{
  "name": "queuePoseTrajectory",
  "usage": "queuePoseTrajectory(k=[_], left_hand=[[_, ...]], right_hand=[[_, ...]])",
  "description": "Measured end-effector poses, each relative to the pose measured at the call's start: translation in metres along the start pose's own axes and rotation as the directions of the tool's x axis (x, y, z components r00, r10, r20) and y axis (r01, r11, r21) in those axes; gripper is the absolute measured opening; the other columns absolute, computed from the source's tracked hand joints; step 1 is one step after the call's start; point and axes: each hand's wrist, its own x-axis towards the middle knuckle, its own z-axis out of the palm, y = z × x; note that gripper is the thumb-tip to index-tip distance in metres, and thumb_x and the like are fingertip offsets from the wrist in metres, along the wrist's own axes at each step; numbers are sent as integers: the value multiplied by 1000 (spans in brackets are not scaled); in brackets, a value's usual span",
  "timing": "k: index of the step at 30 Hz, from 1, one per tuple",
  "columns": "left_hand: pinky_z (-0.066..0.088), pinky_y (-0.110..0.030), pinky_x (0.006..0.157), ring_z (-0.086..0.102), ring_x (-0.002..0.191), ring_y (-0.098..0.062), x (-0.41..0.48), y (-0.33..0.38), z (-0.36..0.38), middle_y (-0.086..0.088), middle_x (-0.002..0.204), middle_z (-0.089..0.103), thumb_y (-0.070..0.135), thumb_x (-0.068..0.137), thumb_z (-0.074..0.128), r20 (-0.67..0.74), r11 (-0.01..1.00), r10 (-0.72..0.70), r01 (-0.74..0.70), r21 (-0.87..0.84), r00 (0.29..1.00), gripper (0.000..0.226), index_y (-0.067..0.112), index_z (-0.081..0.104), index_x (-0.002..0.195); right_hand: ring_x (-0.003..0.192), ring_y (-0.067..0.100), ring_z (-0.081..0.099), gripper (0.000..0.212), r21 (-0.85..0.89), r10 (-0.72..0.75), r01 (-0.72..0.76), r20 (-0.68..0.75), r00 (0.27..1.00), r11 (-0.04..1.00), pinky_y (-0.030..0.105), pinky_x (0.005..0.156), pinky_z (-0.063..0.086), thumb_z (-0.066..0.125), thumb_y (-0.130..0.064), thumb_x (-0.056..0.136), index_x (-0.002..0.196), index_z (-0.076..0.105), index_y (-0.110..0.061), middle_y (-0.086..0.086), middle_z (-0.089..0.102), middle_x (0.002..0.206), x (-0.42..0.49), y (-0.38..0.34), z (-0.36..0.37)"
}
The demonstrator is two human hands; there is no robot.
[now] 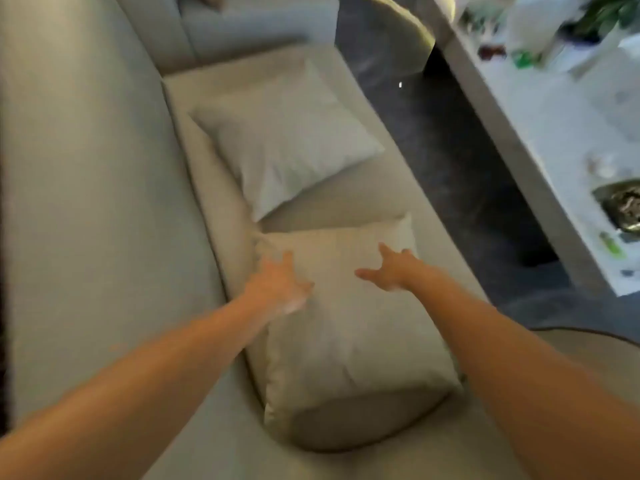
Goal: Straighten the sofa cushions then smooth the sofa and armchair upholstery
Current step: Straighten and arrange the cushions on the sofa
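Two pale grey-beige cushions lie flat on the seat of a light sofa (377,188). The near cushion (349,344) is directly below me, the far cushion (287,140) beyond it, turned at an angle. My left hand (278,287) rests with spread fingers on the near cushion's far left part. Over the same cushion's far right corner, my right hand (389,270) is spread open and holds nothing. The picture is blurred by motion.
The sofa back (86,174) runs along the left. A dark floor (446,150) separates the sofa from a white low table (540,140) at the right, cluttered with small items and a plant. A rounded pale seat edge (588,344) shows at the lower right.
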Motion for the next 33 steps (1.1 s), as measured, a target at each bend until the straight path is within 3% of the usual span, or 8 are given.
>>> queuePoseTrajectory(k=[4,7,13,19,24,26,29,33], left_hand=[[29,-51,113,28,138,-46,54,-52,52,-27,153,20,74,76,54,-167,985,-64,36,-166,984,94,37,10,151],[29,-43,114,34,137,-36,81,-60,78,-21,151,31,75,67,62,-94,855,-100,37,-518,991,106,49,-1,148],[32,-38,105,38,128,-34,55,-22,68,-21,143,36,63,73,69,-185,750,-190,21,-661,964,94,56,8,144],[32,-29,101,47,112,-34,-36,1,-20,-10,128,27,45,80,71,-286,826,-118,-66,-560,951,94,51,5,147],[31,-7,72,44,72,13,-98,-37,-61,2,111,22,36,81,70,-378,884,-88,-103,-456,922,98,47,0,149],[32,-14,74,47,72,2,-111,-62,-65,0,109,22,40,80,68,-385,931,-92,-58,-360,918,100,45,-3,150],[43,-37,87,56,88,-40,-117,-90,-74,-4,110,24,54,78,65,-303,962,-190,115,-249,934,99,49,-5,148],[35,-49,101,32,116,-40,-113,-84,-91,-15,132,20,64,75,61,-351,987,-116,148,66,929,93,42,10,149]], right_hand=[[148,47,-7,94,311,198,-141,-159,967,940,72,112,2,47,-79,79,150,-7,-49,15,-22,162,67,10,73],[146,50,3,95,400,276,-158,-257,926,903,74,111,6,39,-93,59,141,-1,-65,2,-15,165,99,17,89],[145,44,17,92,452,280,-144,-251,927,880,63,116,16,39,-92,59,142,10,-63,1,5,165,87,31,67],[138,21,40,60,844,75,-6,-40,996,536,42,117,30,56,-53,88,145,41,-38,-1,38,156,41,9,45],[144,16,31,56,835,-161,66,27,987,547,35,120,19,43,-45,98,151,32,-31,-5,32,159,25,-70,81],[146,17,28,55,801,-226,104,39,973,590,33,120,16,39,-41,100,152,29,-27,-3,28,161,26,-99,103],[148,21,22,56,708,-224,151,11,975,689,40,121,15,35,-41,100,153,27,-24,-1,25,163,26,-126,122],[147,22,25,56,676,-205,132,28,978,724,37,119,20,37,-39,101,154,26,-23,2,26,162,25,-126,111]])
